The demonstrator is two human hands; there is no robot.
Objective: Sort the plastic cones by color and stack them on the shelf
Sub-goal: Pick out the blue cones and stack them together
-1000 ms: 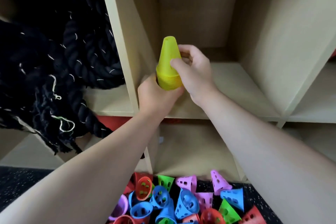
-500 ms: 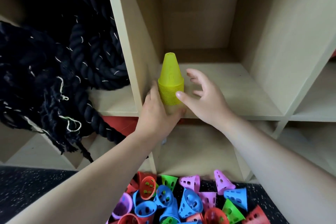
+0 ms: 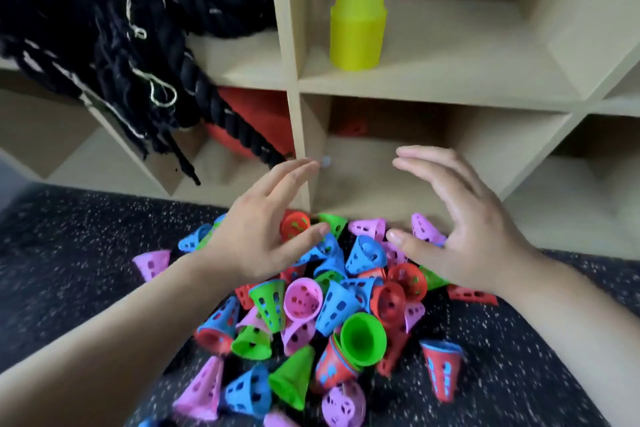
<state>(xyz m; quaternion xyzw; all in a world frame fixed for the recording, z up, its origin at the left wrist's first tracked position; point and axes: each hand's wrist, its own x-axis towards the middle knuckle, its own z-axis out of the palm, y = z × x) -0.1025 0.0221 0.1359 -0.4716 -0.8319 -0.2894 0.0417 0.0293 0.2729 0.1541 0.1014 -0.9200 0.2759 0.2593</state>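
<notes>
Both hands are spread wide and hold nothing: the left hand (image 3: pixel 263 239) and the right hand (image 3: pixel 460 239) hover palms inward over the far edge of the pile of cones (image 3: pixel 311 305), which lies loose on the speckled floor (image 3: pixel 69 253) just in front of the shelf (image 3: pixel 433 87). Whether either thumb touches a cone cannot be told. The likely trouble is in the pile itself. Several cones are nested across colours, such as the green cone (image 3: pixel 363 338) seated in a red one, and a red cone with a blue rim inside (image 3: pixel 441 369), so a quick grab could carry 2 colours into 1 stack. A broad scoop with both hands could also scatter cones across the floor or push them into the lowest compartment. The yellow stack (image 3: pixel 358 21) stands tall near the front left of its compartment, and a careless reach beside it could tip it. Its tip is cut off by the top edge of the view. The hands hide the cones under them, blur makes a count by colour unreliable, and the red shape behind the black rope (image 3: pixel 138 28) and another at the back of the lower compartment cannot be identified.
</notes>
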